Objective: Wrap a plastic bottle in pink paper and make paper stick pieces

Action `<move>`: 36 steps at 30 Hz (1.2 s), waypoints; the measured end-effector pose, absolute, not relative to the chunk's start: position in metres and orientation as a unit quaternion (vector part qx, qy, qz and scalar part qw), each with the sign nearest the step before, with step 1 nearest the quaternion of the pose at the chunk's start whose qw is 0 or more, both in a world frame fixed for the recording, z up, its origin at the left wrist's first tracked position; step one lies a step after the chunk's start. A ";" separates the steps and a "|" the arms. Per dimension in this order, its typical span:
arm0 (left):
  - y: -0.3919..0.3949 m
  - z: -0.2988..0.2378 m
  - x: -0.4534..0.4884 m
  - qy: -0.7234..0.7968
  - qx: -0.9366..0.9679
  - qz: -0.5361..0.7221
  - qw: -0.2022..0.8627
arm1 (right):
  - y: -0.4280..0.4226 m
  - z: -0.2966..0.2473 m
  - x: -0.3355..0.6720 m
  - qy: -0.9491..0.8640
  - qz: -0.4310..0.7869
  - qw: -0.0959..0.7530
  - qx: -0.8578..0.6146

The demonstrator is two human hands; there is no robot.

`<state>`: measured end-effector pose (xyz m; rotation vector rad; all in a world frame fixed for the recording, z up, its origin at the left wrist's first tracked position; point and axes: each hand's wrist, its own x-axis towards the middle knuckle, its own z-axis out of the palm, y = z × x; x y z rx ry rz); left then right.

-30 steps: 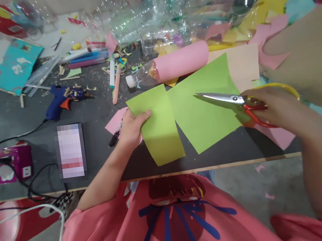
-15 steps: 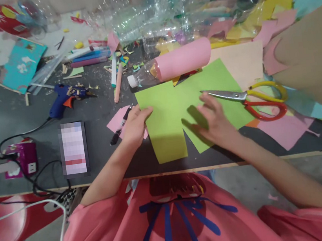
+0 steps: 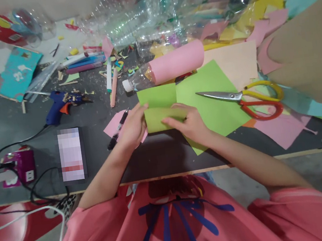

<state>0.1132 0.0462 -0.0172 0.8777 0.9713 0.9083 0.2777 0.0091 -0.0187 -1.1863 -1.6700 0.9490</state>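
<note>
My left hand (image 3: 134,126) grips the left edge of a lime-green paper piece (image 3: 165,118). On the opposite edge, my right hand (image 3: 189,122) is closed with its thumb on the paper. The near half of this piece is bent up and over toward the far half. Beneath and to the right lies a larger green sheet (image 3: 204,91). Open-bladed scissors (image 3: 235,97) with yellow and red handles rest on that sheet. A black pen (image 3: 118,130) on a pink paper scrap lies beside my left hand.
A bottle wrapped in pink paper (image 3: 177,63) lies behind the green paper. To the left are a blue glue gun (image 3: 55,106), a phone (image 3: 71,154) and cables. Markers (image 3: 84,61), clear plastic bottles (image 3: 135,13) and paper scraps crowd the back. Brown cardboard (image 3: 307,61) is at right.
My right hand has moved left from near the scissors' tips and taken hold of the green paper piece. That piece was flat and is now folded over. The view shifted slightly.
</note>
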 end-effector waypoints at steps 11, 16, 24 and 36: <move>0.031 -0.036 0.113 0.439 0.427 0.410 0.676 | 0.020 -0.033 0.290 -0.584 0.415 0.431 -0.549; 0.034 -0.038 0.112 0.437 0.421 0.406 0.683 | 0.026 -0.035 0.295 -0.528 0.452 0.489 -0.527; 0.031 -0.030 0.113 0.425 0.477 0.381 0.668 | 0.028 -0.031 0.294 -0.478 0.580 0.452 -0.481; 0.033 -0.031 0.110 0.449 0.508 0.397 0.619 | 0.028 -0.028 0.293 -0.443 0.608 0.434 -0.496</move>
